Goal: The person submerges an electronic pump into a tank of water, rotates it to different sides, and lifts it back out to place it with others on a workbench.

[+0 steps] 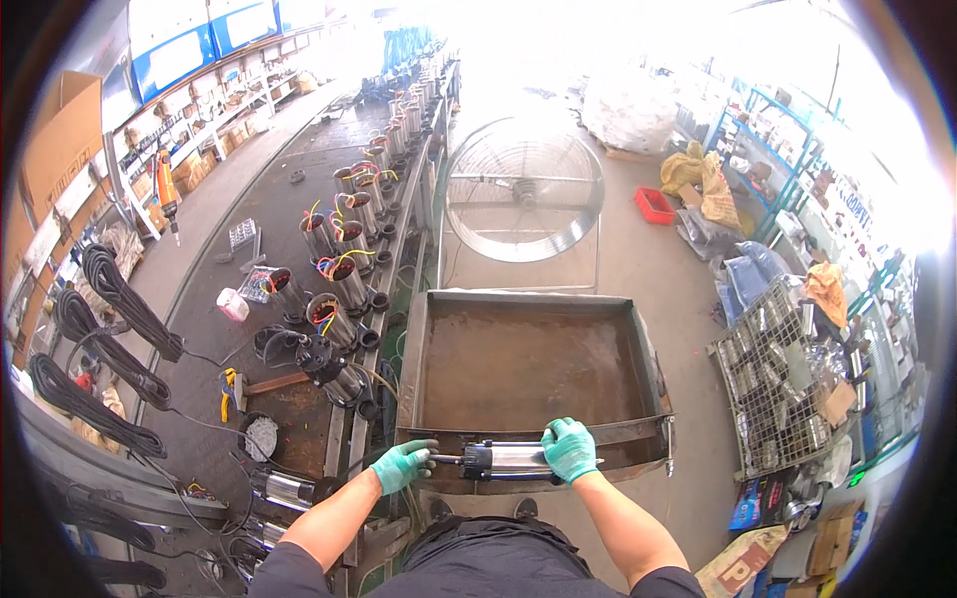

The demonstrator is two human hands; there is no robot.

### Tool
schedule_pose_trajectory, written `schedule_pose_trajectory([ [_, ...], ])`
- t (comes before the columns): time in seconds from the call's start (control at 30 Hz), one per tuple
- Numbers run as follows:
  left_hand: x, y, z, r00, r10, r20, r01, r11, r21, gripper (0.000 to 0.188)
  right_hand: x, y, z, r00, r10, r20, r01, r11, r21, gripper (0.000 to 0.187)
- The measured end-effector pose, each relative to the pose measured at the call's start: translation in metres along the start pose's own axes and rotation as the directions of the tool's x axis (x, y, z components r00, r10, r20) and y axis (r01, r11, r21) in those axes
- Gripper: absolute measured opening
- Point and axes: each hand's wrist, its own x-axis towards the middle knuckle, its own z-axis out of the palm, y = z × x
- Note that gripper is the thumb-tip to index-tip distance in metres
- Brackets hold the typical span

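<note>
A silver metal cylinder with a black end, like a submersible pump motor (520, 455), lies crosswise in front of me at the near edge of a metal tank (650, 364). My right hand (570, 450), in a green glove, is wrapped over the cylinder's right part. At the other end my left hand (402, 465), gloved too, is closed around the dark cable or stem that leaves the black end. Murky brown water (533, 364) fills the tank. Whether the cylinder rests on the ledge or is held just above it, I cannot tell.
On the left workbench (269, 189) stand rows of open metal cylinders (344, 284) with coloured wires. Coiled black cables (110, 359) hang nearer, and an orange power screwdriver (165, 184) hangs beyond. Ahead is a large fan (524, 189); right are a red crate (654, 205) and a wire basket (773, 384).
</note>
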Motion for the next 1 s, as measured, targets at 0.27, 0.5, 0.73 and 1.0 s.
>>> schedule_pose_trajectory([
  [0.27,0.015,0.017,-0.023,0.983,-0.181,-0.032,0.157,0.736,0.658,0.049,0.001,0.001,0.001,1.0,-0.018,0.006,0.018,1.0,-0.005,0.017],
  [0.5,0.011,0.019,-0.01,0.99,0.106,0.097,-0.088,-0.087,0.992,0.046,0.0,0.0,0.001,1.0,-0.011,-0.008,0.011,1.0,0.002,0.015],
  [0.73,0.007,0.026,0.02,0.984,0.179,-0.019,0.072,-0.294,0.953,0.049,-0.002,0.001,-0.001,1.0,-0.007,0.008,0.008,1.0,-0.018,0.015],
  [1.0,0.012,0.025,-0.027,0.902,-0.423,-0.087,0.427,0.843,0.329,0.043,0.002,-0.001,0.0,0.999,-0.04,-0.033,0.04,0.999,-0.007,0.011],
])
